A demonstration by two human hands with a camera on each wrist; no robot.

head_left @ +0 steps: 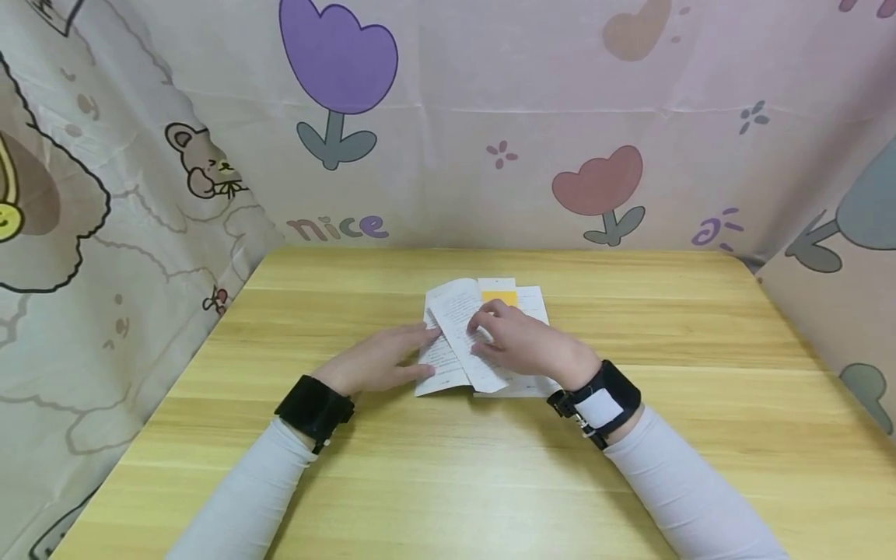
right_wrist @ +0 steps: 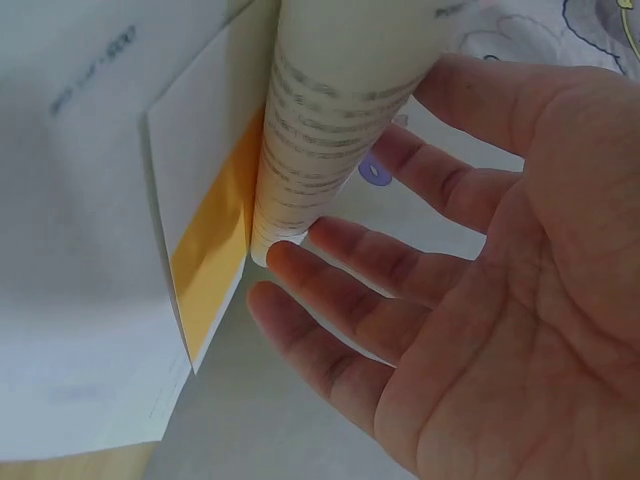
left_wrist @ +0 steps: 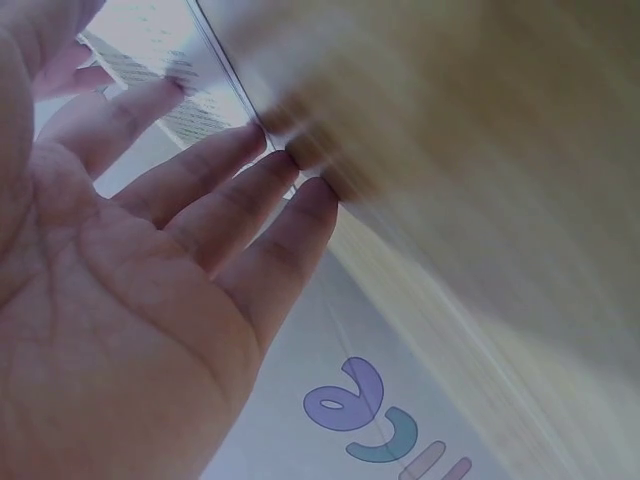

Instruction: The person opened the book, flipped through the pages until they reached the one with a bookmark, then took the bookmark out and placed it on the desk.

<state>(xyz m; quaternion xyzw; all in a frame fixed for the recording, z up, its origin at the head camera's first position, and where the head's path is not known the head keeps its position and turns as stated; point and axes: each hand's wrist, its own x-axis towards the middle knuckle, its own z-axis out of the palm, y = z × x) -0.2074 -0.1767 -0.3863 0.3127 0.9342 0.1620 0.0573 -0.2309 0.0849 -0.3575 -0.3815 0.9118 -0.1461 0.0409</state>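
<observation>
An open book [head_left: 441, 364] with printed text lies on the table. One of its leaves [head_left: 458, 319] is lifted and slants over toward the left page. A white card with an orange band [head_left: 499, 297] lies on the right-hand side, partly covered by that leaf. My left hand [head_left: 381, 359] touches the book's left edge with its fingers extended. Over the book, my right hand [head_left: 525, 342] touches the raised leaf with loosely bent fingers. In the right wrist view the curved leaf [right_wrist: 325, 110] stands against the thumb and fingertips, beside the card [right_wrist: 210, 250].
The wooden table [head_left: 420, 482] extends around the book on all sides. A printed curtain [head_left: 448, 179] hangs along the table's back edge, and more patterned cloth [head_left: 126, 257] hangs at the left side.
</observation>
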